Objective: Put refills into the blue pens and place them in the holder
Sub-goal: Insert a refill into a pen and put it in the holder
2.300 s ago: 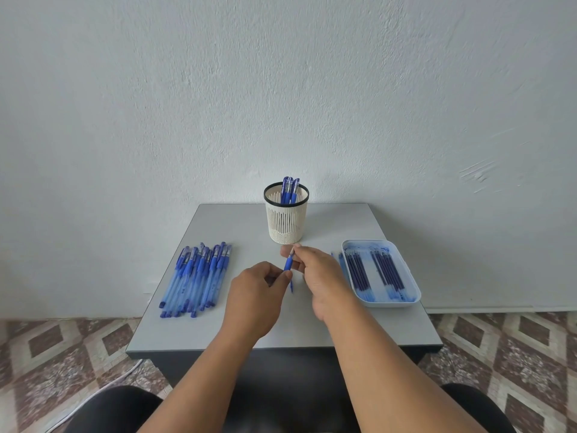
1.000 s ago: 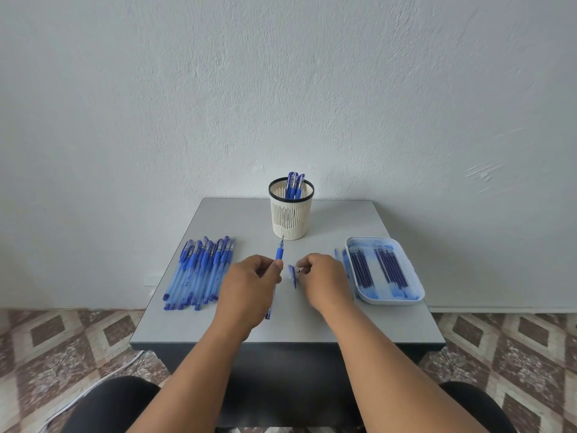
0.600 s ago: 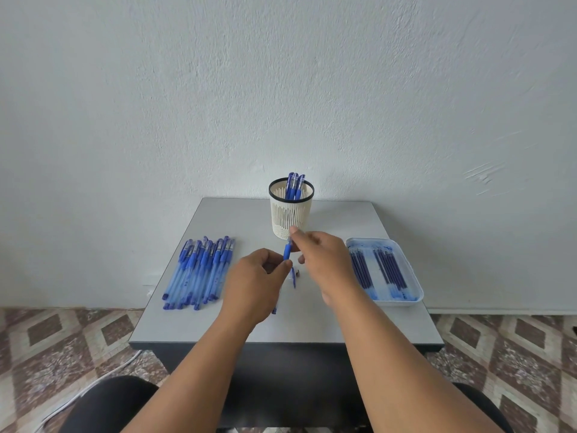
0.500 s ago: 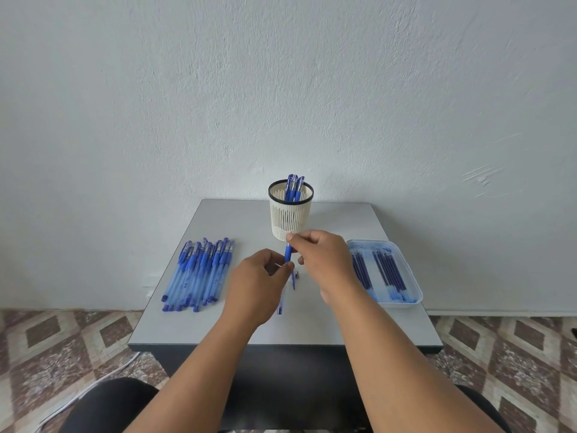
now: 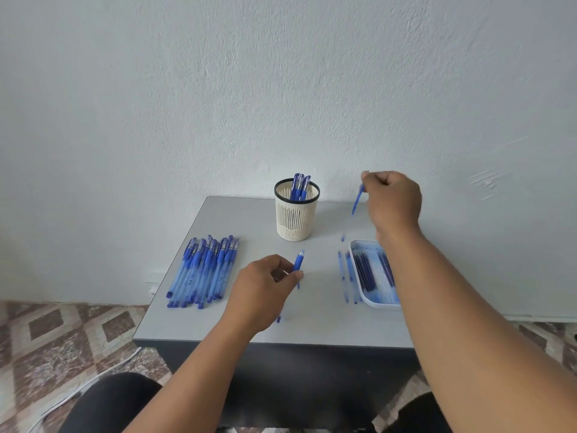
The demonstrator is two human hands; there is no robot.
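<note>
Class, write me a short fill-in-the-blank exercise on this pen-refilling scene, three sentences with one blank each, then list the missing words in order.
1. The pen holder stands on the table and already has ____ pens in it.
2. The tray of refills lies on the person's ____ side.
3. The pen barrel is held by the ____ hand, while the other hand is raised beside the holder.

Missing words: three; right; left

Grey table [image 5: 256, 326], pen row [image 5: 203, 271] left, holder [image 5: 296, 218] back, refill tray [image 5: 373, 303] right
</note>
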